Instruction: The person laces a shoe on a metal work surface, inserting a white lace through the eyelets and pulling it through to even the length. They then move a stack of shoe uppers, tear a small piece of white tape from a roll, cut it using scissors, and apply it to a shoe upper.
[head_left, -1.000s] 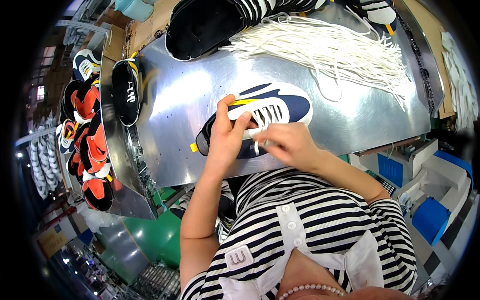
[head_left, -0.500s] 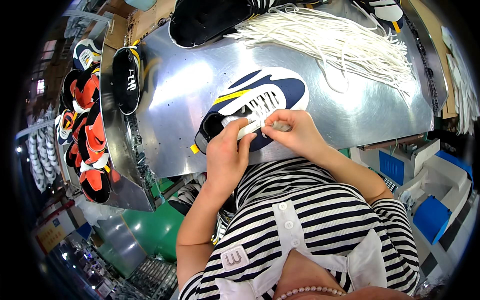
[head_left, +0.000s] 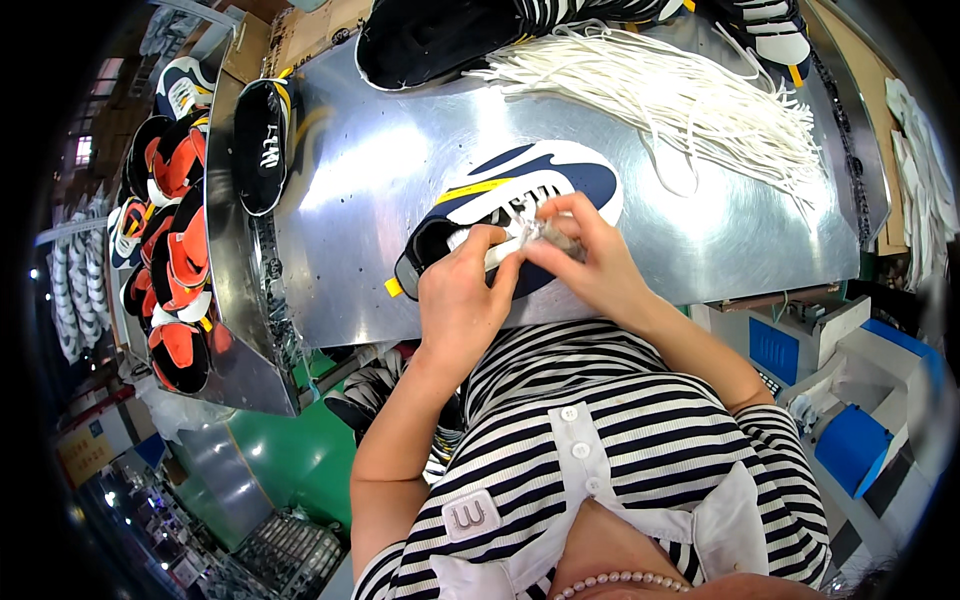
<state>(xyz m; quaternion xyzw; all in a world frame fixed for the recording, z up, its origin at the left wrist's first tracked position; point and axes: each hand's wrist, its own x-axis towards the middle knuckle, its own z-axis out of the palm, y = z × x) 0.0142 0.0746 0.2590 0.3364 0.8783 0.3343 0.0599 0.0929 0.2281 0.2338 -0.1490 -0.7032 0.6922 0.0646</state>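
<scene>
A navy and white sneaker (head_left: 592, 182) with a yellow stripe lies on the metal table, its toe pointing right and its dark opening at the left. Both my hands work over its tongue and lacing. My left hand (head_left: 462, 298) pinches a white shoelace (head_left: 522, 234) between thumb and fingers near the opening. From the right, my right hand (head_left: 595, 258) closes its thumb and index finger on the lace beside the left fingertips. The lace is bunched and blurred where the hands meet, so its exact shape there is unclear.
A heap of white laces (head_left: 660, 95) covers the table's far right. Behind lie a large dark shoe (head_left: 430, 45) and another sneaker (head_left: 778, 40). A black insole-shaped piece (head_left: 260, 150) rests by the left edge; red-lined shoes (head_left: 180, 265) fill the rack beyond.
My right hand's fingers have lifted and spread a little around the lace, and the lace now bunches between both hands. The left hand has shifted slightly right. The whole view has tilted a little.
</scene>
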